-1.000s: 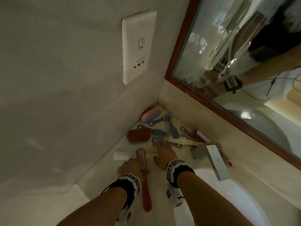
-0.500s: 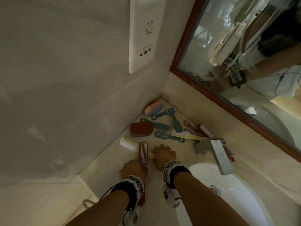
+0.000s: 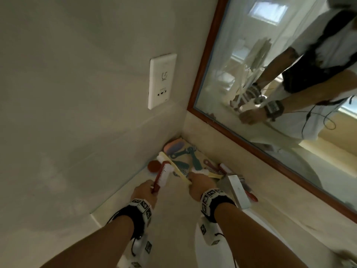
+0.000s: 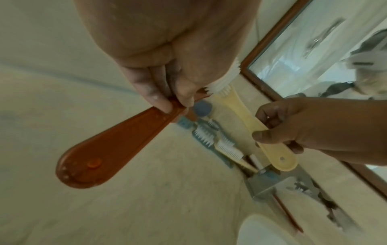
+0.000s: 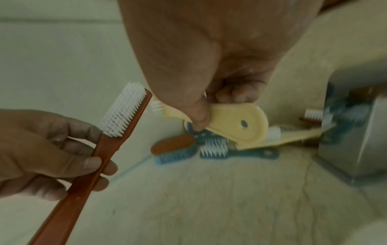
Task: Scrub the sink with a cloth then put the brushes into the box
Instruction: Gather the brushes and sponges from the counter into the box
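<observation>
My left hand (image 3: 144,192) grips a red long-handled brush (image 3: 161,176) with white bristles, lifted off the counter; the left wrist view shows its red handle (image 4: 117,147) pinched between my fingers (image 4: 155,92). My right hand (image 3: 199,185) holds a yellow brush (image 3: 174,167) by the handle; its handle (image 5: 232,122) is plain in the right wrist view, with my thumb across it. Several more brushes (image 3: 181,157), teal, red and yellow, lie piled in the counter corner beyond both hands. No box or cloth is in view.
A chrome tap (image 3: 236,189) stands right of my right hand, above the white sink (image 3: 258,221). A wood-framed mirror (image 3: 280,78) lines the back wall, and a white socket plate (image 3: 161,80) sits on the left wall. The counter (image 3: 173,209) is beige marble.
Both hands have lifted their brushes off the counter: the red one rose in my left hand, and my right hand closed round the yellow handle and raised it. The camera tilted upward.
</observation>
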